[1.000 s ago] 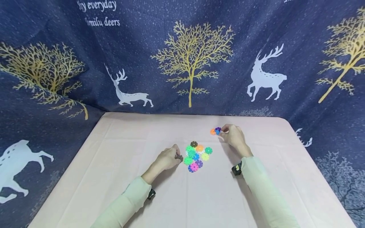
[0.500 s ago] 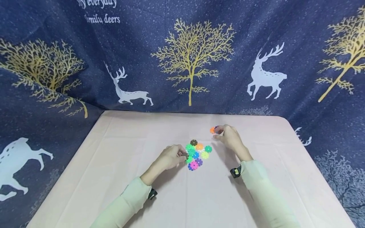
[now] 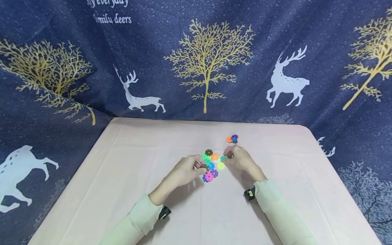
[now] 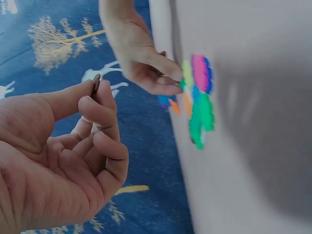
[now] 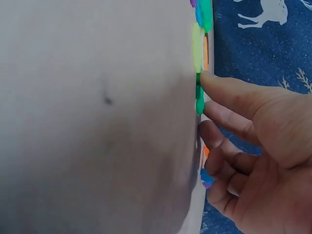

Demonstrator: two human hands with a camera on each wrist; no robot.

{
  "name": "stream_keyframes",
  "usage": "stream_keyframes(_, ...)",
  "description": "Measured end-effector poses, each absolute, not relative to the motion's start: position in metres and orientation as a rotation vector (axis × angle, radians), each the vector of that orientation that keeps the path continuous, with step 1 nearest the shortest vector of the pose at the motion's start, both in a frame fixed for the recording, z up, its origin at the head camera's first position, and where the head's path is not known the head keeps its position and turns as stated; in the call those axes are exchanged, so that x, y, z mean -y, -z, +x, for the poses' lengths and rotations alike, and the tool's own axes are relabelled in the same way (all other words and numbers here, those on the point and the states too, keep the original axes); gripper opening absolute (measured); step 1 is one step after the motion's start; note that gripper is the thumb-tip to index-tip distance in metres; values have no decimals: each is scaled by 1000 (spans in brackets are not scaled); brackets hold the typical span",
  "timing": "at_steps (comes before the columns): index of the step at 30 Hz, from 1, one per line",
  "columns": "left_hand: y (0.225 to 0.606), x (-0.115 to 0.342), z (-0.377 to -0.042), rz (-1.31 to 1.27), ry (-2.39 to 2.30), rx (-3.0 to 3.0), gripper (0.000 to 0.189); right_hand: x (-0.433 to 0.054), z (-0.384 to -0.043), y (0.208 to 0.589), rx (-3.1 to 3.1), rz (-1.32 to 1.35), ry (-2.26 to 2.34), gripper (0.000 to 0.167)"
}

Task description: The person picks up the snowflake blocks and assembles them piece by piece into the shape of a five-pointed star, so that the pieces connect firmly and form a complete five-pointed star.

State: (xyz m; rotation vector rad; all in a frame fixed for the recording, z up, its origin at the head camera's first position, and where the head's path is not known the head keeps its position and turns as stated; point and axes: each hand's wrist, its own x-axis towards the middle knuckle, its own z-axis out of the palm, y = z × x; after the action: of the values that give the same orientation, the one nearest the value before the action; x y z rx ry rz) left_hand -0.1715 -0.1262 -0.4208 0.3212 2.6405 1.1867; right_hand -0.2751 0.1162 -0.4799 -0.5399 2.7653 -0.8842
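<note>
My left fingers [image 4: 107,97] pinch a brown disc [image 4: 96,84], but a glancing squeeze from my right fingers [image 5: 226,117], whose hold I can't tell, could skid the green disc [image 5: 200,106] at their tips across the surface [image 3: 183,221].

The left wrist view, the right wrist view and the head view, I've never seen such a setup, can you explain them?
There's no machine here, just a person's two bare hands. The wide picture comes from a camera on the head, looking forward and down; the other two come from cameras on each wrist. On the pale pink table lie colourful notched discs in a loose cluster, with a small group farther away. The left hand pinches a brown disc. The right hand touches a green disc; whether its grip is closed is hard to tell. Behind hangs dark blue cloth printed with deer and trees.
</note>
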Motion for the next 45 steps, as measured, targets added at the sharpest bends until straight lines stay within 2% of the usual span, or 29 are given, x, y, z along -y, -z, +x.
stream_keyframes(15,400,119,-154,383,-1344,-2703,13,-118,-262,479,-2752,-586,896,22)
stream_keyframes(21,397,118,-150,410,-1420,-2699,9,-117,-252,460,-2790,-645,945,20)
stream_keyframes(27,393,115,-147,387,-1560,-2665,6,-115,-234,430,-2829,-769,1007,17)
stream_keyframes(36,386,114,-144,382,-1650,-2591,10,-112,-197,397,-2849,-1108,1242,7)
stream_keyframes(45,382,112,-142,394,-1714,-2451,12,-113,-178,379,-2916,-1290,1339,14)
